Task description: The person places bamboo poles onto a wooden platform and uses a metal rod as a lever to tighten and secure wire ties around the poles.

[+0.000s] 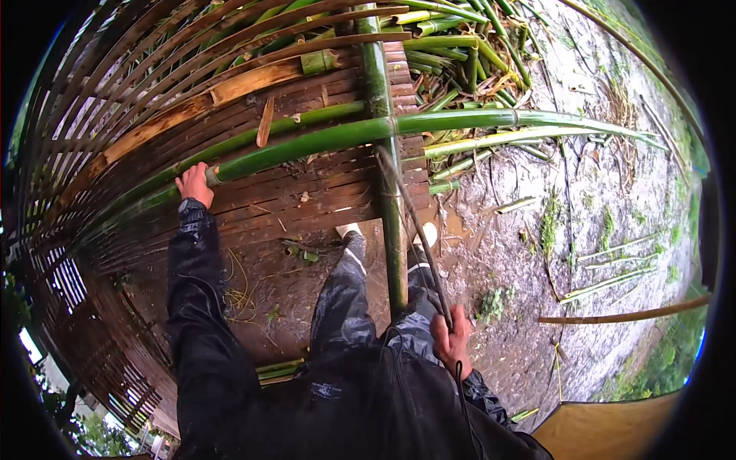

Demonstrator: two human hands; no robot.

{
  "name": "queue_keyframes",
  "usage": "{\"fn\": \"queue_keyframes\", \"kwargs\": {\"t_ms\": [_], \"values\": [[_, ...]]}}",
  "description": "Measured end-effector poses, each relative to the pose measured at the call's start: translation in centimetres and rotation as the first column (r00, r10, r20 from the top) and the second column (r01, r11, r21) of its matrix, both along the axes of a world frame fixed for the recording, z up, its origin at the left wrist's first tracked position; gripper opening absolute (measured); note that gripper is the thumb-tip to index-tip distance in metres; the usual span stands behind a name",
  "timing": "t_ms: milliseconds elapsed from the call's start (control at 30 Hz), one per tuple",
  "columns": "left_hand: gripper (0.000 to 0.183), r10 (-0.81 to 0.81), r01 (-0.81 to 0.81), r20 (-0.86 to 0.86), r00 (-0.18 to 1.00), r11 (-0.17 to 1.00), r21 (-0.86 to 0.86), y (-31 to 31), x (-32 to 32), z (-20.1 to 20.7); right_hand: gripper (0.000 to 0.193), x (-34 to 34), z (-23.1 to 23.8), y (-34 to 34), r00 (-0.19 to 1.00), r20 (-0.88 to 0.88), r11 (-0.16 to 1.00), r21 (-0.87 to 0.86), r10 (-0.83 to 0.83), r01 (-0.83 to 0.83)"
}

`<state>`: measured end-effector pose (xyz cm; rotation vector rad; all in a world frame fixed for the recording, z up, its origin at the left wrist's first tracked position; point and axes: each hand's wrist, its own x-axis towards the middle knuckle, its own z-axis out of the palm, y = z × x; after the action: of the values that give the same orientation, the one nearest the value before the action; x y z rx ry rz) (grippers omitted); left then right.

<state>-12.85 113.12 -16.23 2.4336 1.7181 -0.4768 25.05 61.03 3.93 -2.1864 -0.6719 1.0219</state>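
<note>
My left hand (195, 184) is closed over a long green bamboo pole (307, 146), near one of its pale joints. The pole lies across a brown slatted platform (291, 192) and over an upright green bamboo post (381, 84), and its thin end reaches far right. My right hand (454, 337) is wrapped round the lower end of a long, thin, dark, slightly curved stick-like tool (418, 226). The tool's far tip is close to the post, below the pole; whether they touch I cannot tell. A thinner green bamboo length (299, 121) lies behind the pole.
A curved wall of bamboo slats (138, 84) rises at the left. Cut green bamboo pieces (460, 61) are heaped beyond the platform. Wet muddy ground (506, 238) spreads to the right, with scattered bamboo pieces (606, 284). A brown tarp-like sheet (609, 429) is at the lower right.
</note>
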Motion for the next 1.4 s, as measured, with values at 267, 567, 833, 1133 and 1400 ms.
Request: {"fn": "queue_keyframes", "kwargs": {"t_ms": [267, 567, 833, 1133, 1400], "values": [[0.05, 0.037, -0.038, -0.017, 0.999, 0.998, -0.048, 0.6, 0.4, -0.4, 0.031, -2.8, -5.5, 9.6, 0.99, -0.015, 0.977, 0.159, -0.142, 0.142], [0.05, 0.039, -0.04, -0.025, 0.999, 0.999, -0.021, 0.4, 0.4, -0.9, 0.025, -1.5, -5.6, 11.1, 0.995, 0.025, 0.982, 0.166, -0.096, 0.09], [0.054, 0.001, -0.001, -0.009, 1.0, 1.0, 0.028, 0.5, -0.5, -1.7, 0.024, -1.5, -4.2, 11.2, 0.998, 0.038, 0.993, 0.105, -0.059, 0.055], [0.059, -0.063, 0.063, 0.001, 0.998, 0.992, 0.113, 0.9, -1.2, -2.3, 0.028, 0.1, -6.9, 18.5, 0.994, 0.053, 0.993, 0.071, -0.096, 0.092], [0.051, -0.431, 0.372, 0.222, 0.875, 0.891, 0.26, -0.3, -1.7, -3.3, 0.042, 0.5, -11.4, 21.7, 0.988, -0.104, 0.988, 0.089, -0.116, 0.125]]}}
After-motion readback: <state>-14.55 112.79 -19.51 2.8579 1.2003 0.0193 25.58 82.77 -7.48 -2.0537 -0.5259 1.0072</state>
